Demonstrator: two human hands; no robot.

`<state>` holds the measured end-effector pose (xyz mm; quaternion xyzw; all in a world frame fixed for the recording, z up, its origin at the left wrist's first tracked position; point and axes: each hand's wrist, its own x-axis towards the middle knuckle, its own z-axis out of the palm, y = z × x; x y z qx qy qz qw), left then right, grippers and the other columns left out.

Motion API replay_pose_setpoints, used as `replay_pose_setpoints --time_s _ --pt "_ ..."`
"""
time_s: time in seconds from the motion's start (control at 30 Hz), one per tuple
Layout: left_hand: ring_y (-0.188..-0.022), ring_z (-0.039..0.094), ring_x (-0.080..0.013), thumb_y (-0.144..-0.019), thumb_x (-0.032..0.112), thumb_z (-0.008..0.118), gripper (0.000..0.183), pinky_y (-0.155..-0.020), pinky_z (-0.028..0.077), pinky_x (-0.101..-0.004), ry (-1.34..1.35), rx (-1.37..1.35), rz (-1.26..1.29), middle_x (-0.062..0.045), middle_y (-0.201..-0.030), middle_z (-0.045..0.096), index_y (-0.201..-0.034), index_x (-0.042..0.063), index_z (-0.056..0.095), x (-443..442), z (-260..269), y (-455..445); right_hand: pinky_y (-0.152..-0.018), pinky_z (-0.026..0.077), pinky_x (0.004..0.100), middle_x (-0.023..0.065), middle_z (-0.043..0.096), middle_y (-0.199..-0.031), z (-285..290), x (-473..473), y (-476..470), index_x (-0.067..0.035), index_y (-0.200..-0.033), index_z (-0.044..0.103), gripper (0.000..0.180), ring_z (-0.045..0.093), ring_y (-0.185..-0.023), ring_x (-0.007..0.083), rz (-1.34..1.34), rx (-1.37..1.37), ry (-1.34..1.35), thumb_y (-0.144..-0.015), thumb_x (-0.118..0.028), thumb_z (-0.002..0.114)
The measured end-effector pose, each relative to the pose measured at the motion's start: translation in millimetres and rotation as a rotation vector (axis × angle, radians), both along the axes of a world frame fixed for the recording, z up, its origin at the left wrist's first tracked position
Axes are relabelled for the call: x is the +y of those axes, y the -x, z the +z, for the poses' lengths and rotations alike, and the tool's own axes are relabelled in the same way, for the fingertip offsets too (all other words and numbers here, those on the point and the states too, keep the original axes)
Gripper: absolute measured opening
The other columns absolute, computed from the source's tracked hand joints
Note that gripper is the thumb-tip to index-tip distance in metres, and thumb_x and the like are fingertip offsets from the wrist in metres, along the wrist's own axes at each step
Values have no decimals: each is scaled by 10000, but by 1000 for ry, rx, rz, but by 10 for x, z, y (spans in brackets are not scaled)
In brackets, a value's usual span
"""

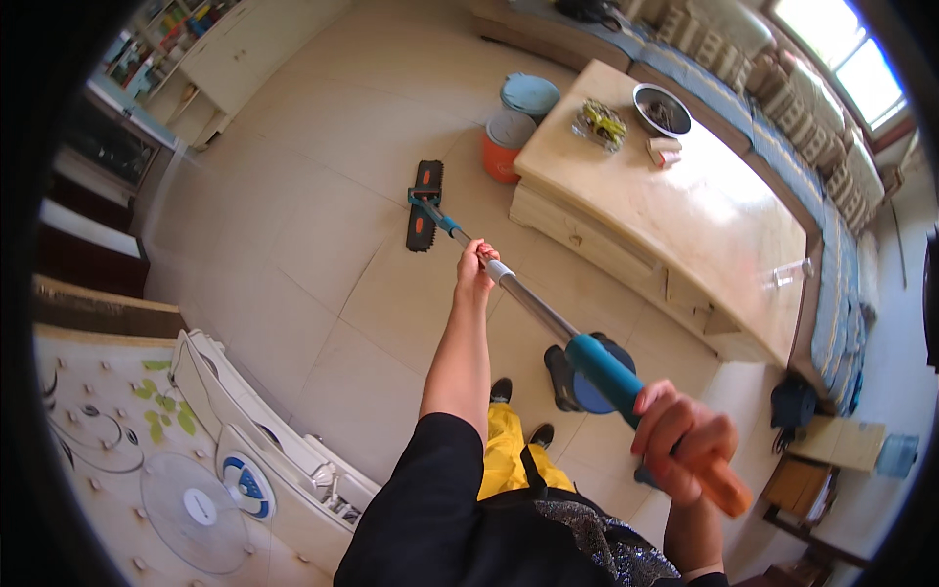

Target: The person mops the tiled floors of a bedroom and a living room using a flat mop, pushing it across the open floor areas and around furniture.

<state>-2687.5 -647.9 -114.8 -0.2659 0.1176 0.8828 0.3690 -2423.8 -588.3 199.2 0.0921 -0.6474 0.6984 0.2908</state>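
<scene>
A long-handled flat floor mop slants across the view. My left hand grips its metal pole low down, just below a light grey collar. At the upper end, my right hand is closed around the handle between the teal grip and the orange end cap. The mop's black head, with toothed edges and orange inserts, rests on the tiled floor. Teal plastic joins the head to the pole.
A marble-topped coffee table holds a metal bowl and bagged greens. Beside it stand an orange bin and a light-blue covered bin. A blue-seated stool is by my feet. A fan and cabinet stand left; a sofa lies beyond the table.
</scene>
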Motion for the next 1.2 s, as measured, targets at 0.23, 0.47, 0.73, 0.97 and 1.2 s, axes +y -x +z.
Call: replay_pose_setpoints --time_s 0.23,0.47,0.73,0.97,1.2 --pt "-437 393 -137 -686 63 425 114 -431 379 -262 242 73 67 -48 -484 400 -582 57 377 -161 -44 -510 -678 365 344 28 445 -502 129 -15 -383 -100 -670 329 197 482 -485 152 -174 -88 12 -714 -68 518" --pt "-473 464 -180 -641 116 445 116 -460 417 -284 324 74 -95 -83 -498 445 -562 37 415 -270 409 -1994 -612 335 311 4 319 -456 686 -75 -1497 -104 -699 297 206 336 -420 97 -431 -180 39 -669 -150 496" --pt "-593 516 -217 -691 93 436 109 -576 459 -324 253 -226 -211 -113 -617 493 -631 1 437 -374 990 -3409 -520 345 309 41 314 -459 940 397 -2368 -80 -671 321 94 334 -435 157 -460 116 306 -663 -94 413" --pt "-607 522 -207 -660 85 428 97 -566 473 -329 379 -276 -36 -125 -657 478 -665 -8 402 -915 500 -3348 -506 279 216 -17 238 -502 482 402 -2060 -90 -652 324 167 249 -462 79 -394 100 263 -806 -148 355" --pt "-381 500 -212 -660 44 390 87 -326 426 -326 986 -76 -287 -129 -515 510 -645 -11 456 -2159 -207 -2232 -675 332 282 13 298 -600 -44 -604 -1320 -91 -731 331 125 337 -586 134 -426 -281 422 -785 -159 421"
